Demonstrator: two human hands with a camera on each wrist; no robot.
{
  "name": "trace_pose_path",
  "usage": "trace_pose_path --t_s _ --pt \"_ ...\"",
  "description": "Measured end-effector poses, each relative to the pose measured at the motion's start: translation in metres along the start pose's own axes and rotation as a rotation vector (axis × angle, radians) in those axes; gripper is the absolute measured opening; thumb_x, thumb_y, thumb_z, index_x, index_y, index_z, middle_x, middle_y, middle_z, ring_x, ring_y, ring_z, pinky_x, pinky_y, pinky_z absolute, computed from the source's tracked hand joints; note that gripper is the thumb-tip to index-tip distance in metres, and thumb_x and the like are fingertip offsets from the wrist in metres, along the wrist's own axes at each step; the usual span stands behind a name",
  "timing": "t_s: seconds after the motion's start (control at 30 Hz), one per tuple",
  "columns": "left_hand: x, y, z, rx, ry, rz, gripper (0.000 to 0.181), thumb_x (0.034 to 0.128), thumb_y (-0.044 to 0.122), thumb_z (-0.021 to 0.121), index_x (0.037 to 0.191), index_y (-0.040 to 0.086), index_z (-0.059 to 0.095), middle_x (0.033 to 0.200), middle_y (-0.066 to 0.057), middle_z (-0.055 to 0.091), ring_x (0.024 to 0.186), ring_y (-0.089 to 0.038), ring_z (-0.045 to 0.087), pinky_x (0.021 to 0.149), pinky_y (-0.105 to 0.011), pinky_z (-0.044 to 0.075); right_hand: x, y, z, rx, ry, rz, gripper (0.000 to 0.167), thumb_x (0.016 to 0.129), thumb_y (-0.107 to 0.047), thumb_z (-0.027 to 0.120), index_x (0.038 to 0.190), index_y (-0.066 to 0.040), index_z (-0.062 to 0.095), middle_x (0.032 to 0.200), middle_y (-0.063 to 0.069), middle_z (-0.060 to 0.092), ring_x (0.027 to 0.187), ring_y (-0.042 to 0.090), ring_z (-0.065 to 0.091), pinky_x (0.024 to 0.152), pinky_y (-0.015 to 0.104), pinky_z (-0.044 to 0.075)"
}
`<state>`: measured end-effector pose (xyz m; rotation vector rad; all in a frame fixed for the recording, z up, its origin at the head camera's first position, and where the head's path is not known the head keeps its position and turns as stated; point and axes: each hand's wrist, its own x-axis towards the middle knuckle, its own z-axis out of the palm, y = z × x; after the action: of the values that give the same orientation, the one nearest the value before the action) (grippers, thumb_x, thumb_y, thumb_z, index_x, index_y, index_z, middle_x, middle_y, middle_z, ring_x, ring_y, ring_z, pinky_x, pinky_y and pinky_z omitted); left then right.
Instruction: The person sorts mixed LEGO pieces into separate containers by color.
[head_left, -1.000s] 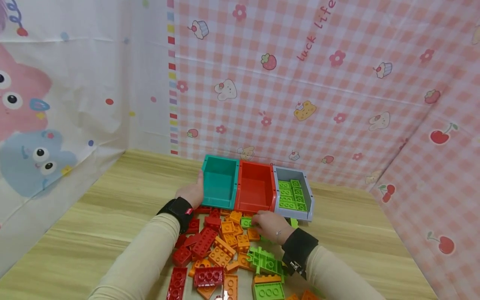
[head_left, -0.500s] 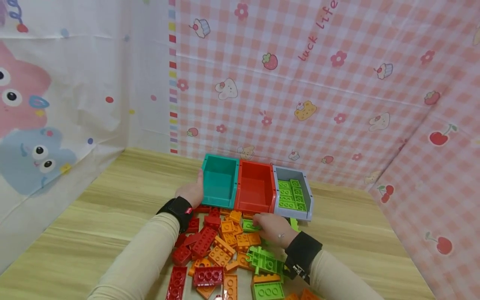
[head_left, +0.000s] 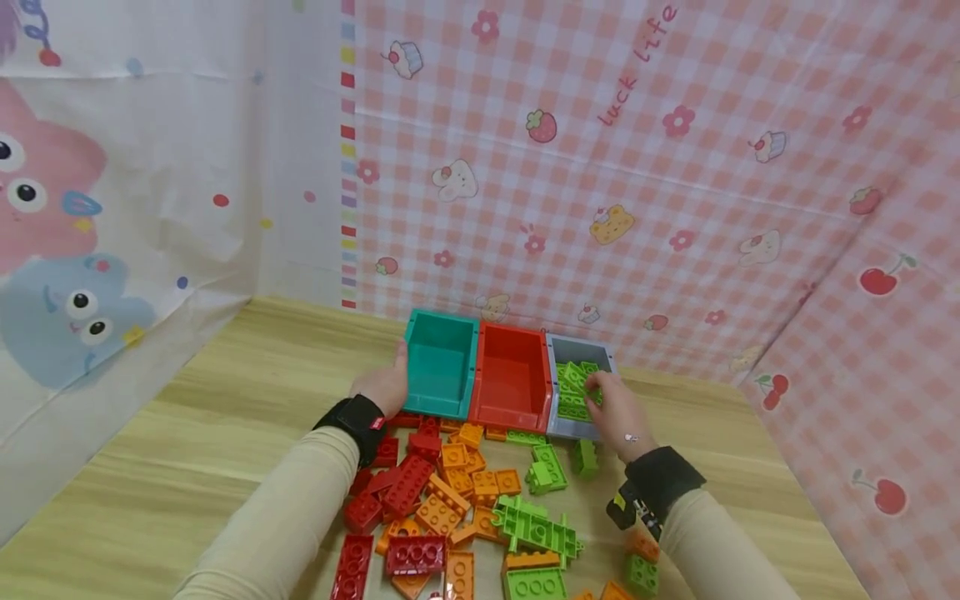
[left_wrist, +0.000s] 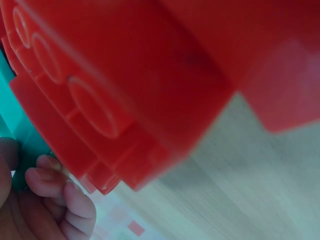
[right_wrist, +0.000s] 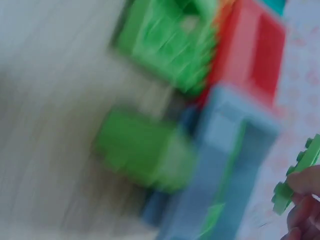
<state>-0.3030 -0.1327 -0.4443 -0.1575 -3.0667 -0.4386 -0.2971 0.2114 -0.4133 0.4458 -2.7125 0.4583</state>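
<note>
My right hand [head_left: 621, 417] is over the grey bin [head_left: 583, 428] and pinches a studded green brick [right_wrist: 300, 172] between thumb and fingers. Below it, several green bricks [head_left: 573, 412] lie inside that bin. My left hand [head_left: 382, 387] is at the near left side of the teal bin [head_left: 438, 375], thumb up along its wall. In the left wrist view, the fingertips [left_wrist: 50, 182] curl onto the teal edge, and large red bricks [left_wrist: 120, 100] fill the foreground. The right wrist view is blurred.
A red bin [head_left: 513, 375] stands between the teal and grey ones. In front lie red bricks [head_left: 408, 483], orange bricks [head_left: 442, 512] and green bricks, among them a long green base piece [head_left: 536, 529]. A green block [head_left: 585, 458] sits just before the grey bin.
My right hand has picked a green brick from the pile and carried it right and up, over the grey bin. My left hand stays at the teal bin.
</note>
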Motion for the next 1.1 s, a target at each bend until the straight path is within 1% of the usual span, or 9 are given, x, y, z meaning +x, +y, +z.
trace_pose_path --t_s 0.07,0.17,0.23,0.3,0.47,0.67,0.9,1.03,1.1 --pt "-0.002 0.001 0.001 -0.006 0.007 -0.002 0.063 0.0944 0.001 0.039 0.148 -0.001 0.006 0.048 -0.003 0.045 0.040 -0.016 0.038 0.042 -0.030 0.026 0.004 0.010 0.006 -0.070 -0.054 0.036 0.011 0.084 -0.003 0.065 0.093 -0.005 0.060 0.093 0.010 0.060 0.081 0.024 0.059 0.068 0.040 0.047" --pt "-0.004 0.002 0.003 -0.006 0.008 -0.005 0.062 0.0942 0.001 0.039 0.148 -0.002 0.008 0.048 -0.003 0.045 0.040 -0.016 0.038 0.042 -0.030 0.027 0.010 0.018 0.014 -0.166 -0.140 0.019 0.009 0.083 -0.003 0.065 0.090 -0.007 0.061 0.094 0.008 0.061 0.079 0.023 0.060 0.066 0.039 0.048" --pt "-0.005 0.003 0.004 -0.012 0.010 -0.004 0.062 0.0940 0.001 0.039 0.148 -0.002 0.009 0.048 -0.003 0.045 0.040 -0.016 0.038 0.042 -0.030 0.027 0.013 0.021 0.017 -0.192 -0.177 0.003 0.011 0.083 -0.002 0.065 0.091 -0.008 0.062 0.098 0.007 0.061 0.080 0.022 0.059 0.066 0.039 0.048" --pt "-0.004 0.003 0.006 -0.010 0.005 -0.006 0.062 0.0944 0.001 0.038 0.148 -0.001 0.008 0.048 -0.003 0.045 0.040 -0.016 0.038 0.042 -0.030 0.027 0.015 0.022 0.019 -0.191 -0.198 -0.004 0.011 0.083 -0.001 0.064 0.092 -0.009 0.062 0.102 0.008 0.061 0.082 0.022 0.059 0.069 0.039 0.048" --pt "-0.003 0.002 0.006 -0.011 -0.012 -0.013 0.062 0.0949 0.001 0.036 0.149 0.000 0.005 0.048 -0.002 0.044 0.040 -0.015 0.036 0.042 -0.029 0.027 0.020 0.025 0.020 -0.166 -0.216 -0.001 0.011 0.085 0.000 0.060 0.093 -0.007 0.062 0.105 0.010 0.061 0.090 0.025 0.060 0.076 0.041 0.047" --pt "-0.005 0.004 -0.001 -0.014 0.003 -0.006 0.061 0.0945 -0.001 0.036 0.148 -0.001 0.006 0.048 -0.003 0.045 0.040 -0.016 0.036 0.042 -0.030 0.026 0.022 0.024 0.018 -0.145 -0.228 0.005 0.012 0.087 -0.001 0.059 0.097 -0.006 0.064 0.106 0.012 0.063 0.098 0.028 0.060 0.081 0.043 0.047" --pt "-0.008 0.006 -0.006 -0.002 -0.005 -0.019 0.061 0.0946 0.000 0.038 0.148 -0.001 0.008 0.050 -0.004 0.047 0.042 -0.018 0.042 0.043 -0.032 0.033 0.024 0.025 0.022 -0.173 -0.237 0.013 0.014 0.088 -0.003 0.059 0.099 -0.006 0.066 0.103 0.012 0.065 0.097 0.028 0.061 0.081 0.044 0.047" --pt "-0.007 0.006 -0.007 -0.008 0.003 -0.009 0.062 0.0945 0.000 0.038 0.148 -0.002 0.008 0.050 -0.004 0.047 0.042 -0.018 0.043 0.043 -0.032 0.033 0.024 0.026 0.023 -0.173 -0.235 -0.007 0.014 0.087 -0.002 0.059 0.098 -0.005 0.067 0.102 0.012 0.066 0.098 0.028 0.061 0.082 0.043 0.047" --pt "-0.005 0.004 -0.006 -0.007 0.013 -0.005 0.061 0.0945 0.000 0.038 0.148 -0.002 0.008 0.049 -0.003 0.047 0.041 -0.018 0.042 0.043 -0.032 0.032 0.024 0.026 0.022 -0.162 -0.222 -0.037 0.014 0.086 -0.001 0.060 0.097 -0.004 0.067 0.102 0.012 0.065 0.098 0.028 0.061 0.082 0.043 0.047"
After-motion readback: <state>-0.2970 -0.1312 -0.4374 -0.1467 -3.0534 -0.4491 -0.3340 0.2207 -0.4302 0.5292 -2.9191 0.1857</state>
